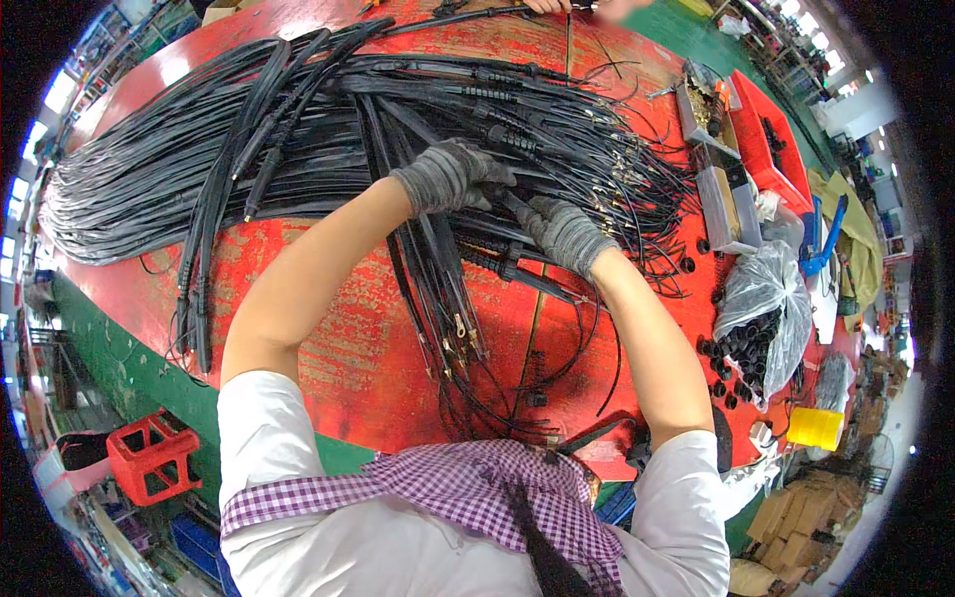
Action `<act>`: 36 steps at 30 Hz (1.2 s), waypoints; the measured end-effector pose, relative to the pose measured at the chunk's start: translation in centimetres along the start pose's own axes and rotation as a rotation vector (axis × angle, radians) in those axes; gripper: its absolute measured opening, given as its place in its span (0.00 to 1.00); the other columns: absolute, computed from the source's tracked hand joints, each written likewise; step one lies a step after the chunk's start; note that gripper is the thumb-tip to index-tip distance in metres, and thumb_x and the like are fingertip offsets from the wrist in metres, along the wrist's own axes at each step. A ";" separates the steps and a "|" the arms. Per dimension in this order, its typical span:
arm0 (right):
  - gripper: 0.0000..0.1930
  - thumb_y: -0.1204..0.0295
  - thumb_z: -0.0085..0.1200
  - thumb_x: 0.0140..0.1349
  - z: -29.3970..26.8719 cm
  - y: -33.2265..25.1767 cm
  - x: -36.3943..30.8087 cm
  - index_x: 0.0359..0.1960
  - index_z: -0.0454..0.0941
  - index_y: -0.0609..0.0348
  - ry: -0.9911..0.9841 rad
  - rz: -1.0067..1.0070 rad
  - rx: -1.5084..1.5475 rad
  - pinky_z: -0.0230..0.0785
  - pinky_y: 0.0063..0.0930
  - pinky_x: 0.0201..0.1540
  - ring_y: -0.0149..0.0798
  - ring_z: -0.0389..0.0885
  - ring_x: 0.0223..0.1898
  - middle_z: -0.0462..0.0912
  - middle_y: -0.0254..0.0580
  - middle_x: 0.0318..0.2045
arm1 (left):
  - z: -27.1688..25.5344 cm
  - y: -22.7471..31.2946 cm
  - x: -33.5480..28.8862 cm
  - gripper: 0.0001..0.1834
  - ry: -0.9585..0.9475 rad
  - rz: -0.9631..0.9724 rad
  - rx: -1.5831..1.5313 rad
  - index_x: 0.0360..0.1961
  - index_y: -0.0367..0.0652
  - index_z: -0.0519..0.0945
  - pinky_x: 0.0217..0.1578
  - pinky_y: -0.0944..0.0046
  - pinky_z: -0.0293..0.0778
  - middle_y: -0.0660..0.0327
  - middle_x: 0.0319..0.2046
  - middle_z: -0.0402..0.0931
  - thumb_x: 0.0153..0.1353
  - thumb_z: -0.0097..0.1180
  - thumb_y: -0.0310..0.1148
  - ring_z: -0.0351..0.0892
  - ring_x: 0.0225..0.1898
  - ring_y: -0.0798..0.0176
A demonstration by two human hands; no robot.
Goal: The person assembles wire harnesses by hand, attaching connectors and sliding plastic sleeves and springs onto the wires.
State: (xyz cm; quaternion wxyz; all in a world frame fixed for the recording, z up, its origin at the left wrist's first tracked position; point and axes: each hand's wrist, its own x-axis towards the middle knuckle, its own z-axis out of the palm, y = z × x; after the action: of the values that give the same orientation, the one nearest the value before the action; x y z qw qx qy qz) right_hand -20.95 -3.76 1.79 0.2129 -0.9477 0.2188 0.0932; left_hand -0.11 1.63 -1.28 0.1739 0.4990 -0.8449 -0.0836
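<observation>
A thick bundle of black cables [189,139] lies across the red table, with small brass-coloured ends fanned out on its right side. My left hand [453,177], in a grey knit glove, is closed round a black cable over the middle of the bundle. Close beside it, my right hand [569,235] in a matching glove is curled on a dark cable piece [517,207]. The gloves hide part of what the fingers hold. Below my hands, a smaller group of black cables [438,284] hangs toward me, ending in metal ring lugs [461,326].
Along the right edge stand a red bin [771,144], grey parts trays [721,204] and a clear plastic bag [766,298] of black caps. A yellow box [816,428] sits lower right. A red stool [151,458] is on the green floor. Another person's hand [547,6] shows across the table.
</observation>
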 end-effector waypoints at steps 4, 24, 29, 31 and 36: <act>0.20 0.74 0.40 0.56 2.4 3.4 0.8 0.52 0.66 0.58 0.199 -0.280 -0.224 0.68 0.38 0.39 0.55 0.74 0.38 0.74 0.57 0.37 | 0.4 0.9 1.1 0.25 -0.009 -0.017 -0.081 0.47 0.53 0.74 0.43 0.56 0.68 0.54 0.37 0.75 0.43 0.62 0.39 0.73 0.40 0.48; 0.19 0.65 0.55 0.52 1.4 2.6 -1.1 0.44 0.73 0.60 -0.054 -0.027 -0.078 0.69 0.33 0.37 0.45 0.77 0.29 0.78 0.48 0.36 | -12.2 30.1 -6.2 0.17 0.115 -0.737 -0.144 0.39 0.42 0.73 0.26 0.58 0.73 0.57 0.29 0.74 0.54 0.41 0.40 0.74 0.26 0.60; 0.22 0.64 0.55 0.50 7.2 7.5 -3.5 0.46 0.71 0.62 0.172 0.107 -0.011 0.66 0.31 0.45 0.47 0.75 0.42 0.77 0.52 0.39 | -9.3 30.4 -3.9 0.15 0.321 -1.159 -0.692 0.30 0.40 0.76 0.12 0.57 0.69 0.57 0.18 0.73 0.51 0.41 0.37 0.71 0.14 0.62; 0.22 0.64 0.54 0.50 9.8 8.6 -4.8 0.46 0.71 0.61 0.225 0.073 -0.063 0.66 0.32 0.46 0.47 0.75 0.43 0.77 0.51 0.40 | -8.6 30.6 -3.6 0.14 0.248 -1.073 -0.628 0.29 0.40 0.77 0.12 0.56 0.69 0.56 0.18 0.73 0.50 0.42 0.37 0.72 0.14 0.62; 0.20 0.61 0.51 0.51 12.6 9.2 -7.9 0.47 0.70 0.52 0.522 0.281 -0.138 0.66 0.39 0.47 0.49 0.74 0.42 0.76 0.51 0.40 | -6.3 29.8 -2.6 0.13 0.090 -0.795 -0.416 0.26 0.40 0.77 0.13 0.55 0.69 0.56 0.19 0.74 0.49 0.44 0.36 0.72 0.16 0.61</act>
State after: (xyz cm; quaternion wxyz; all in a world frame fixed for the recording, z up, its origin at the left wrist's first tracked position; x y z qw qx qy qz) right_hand -33.19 -2.74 -10.63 0.0696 -0.9123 0.3882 -0.1102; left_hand -20.87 18.65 13.39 0.2614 0.7424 -0.5442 -0.2904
